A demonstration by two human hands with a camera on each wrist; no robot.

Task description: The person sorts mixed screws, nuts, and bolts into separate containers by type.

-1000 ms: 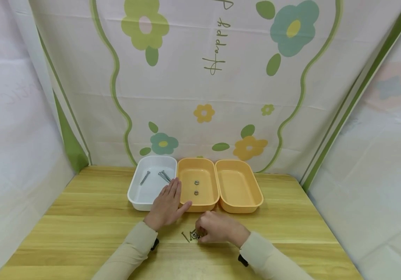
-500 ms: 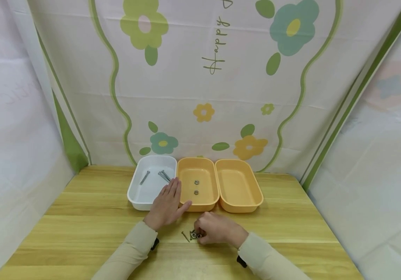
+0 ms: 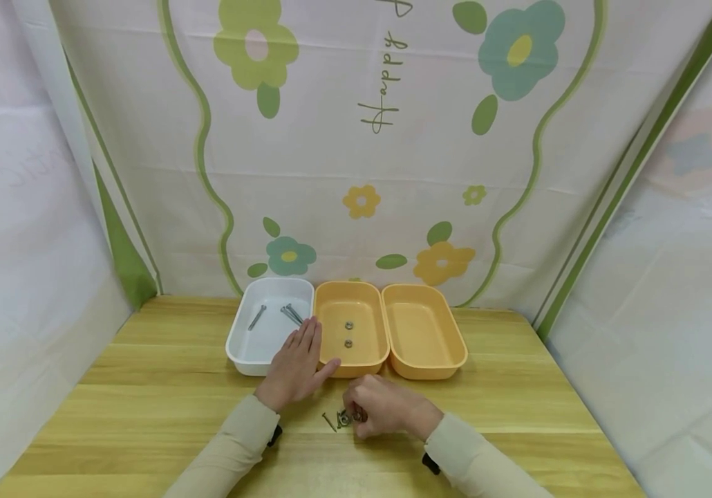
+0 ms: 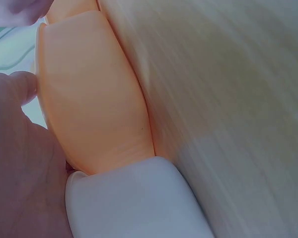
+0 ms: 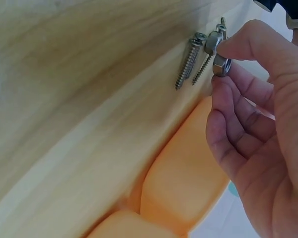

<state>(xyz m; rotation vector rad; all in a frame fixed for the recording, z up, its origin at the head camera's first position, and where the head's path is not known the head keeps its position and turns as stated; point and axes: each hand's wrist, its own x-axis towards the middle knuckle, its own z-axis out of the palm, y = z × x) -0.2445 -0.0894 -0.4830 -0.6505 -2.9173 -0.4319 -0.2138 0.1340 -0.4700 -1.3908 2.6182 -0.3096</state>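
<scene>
My left hand lies with straight fingers over the adjoining rims of the white tray and the middle orange tray. In the left wrist view its thumb is at the orange rim. My right hand is just in front of the trays, over a small pile of hardware. The right wrist view shows it pinching a hex nut between thumb and fingers. Right beside it are another nut and several screws on the wooden table. One screw lies at the pile's left.
Long bolts lie in the white tray, partly behind the left fingers. Two nuts sit in the middle tray. A second orange tray with nothing in it stands at the right. A flowered cloth hangs behind.
The right fingers have shifted slightly at the pile, and a nut now shows more plainly at their tips. The left hand and the trays have stayed in place.
</scene>
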